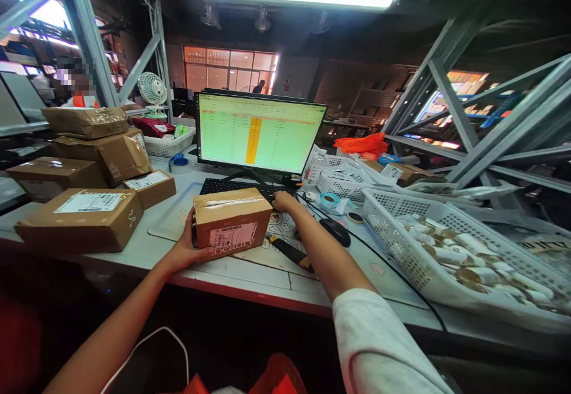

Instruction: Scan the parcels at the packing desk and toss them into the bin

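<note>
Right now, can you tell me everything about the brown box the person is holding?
The box is brown cardboard, small and oblong, sealed along the top with shiny clear tape. A white label with a barcode sits on its front, above the printed word "beauty". It stands closed and slightly tilted on the white table, in front of the keyboard. The left hand grips its left end. The right hand reaches past its right side toward the keyboard.

Brown cardboard box with white label, green-and-orange monitor screen, white baskets, black mouse.
</note>
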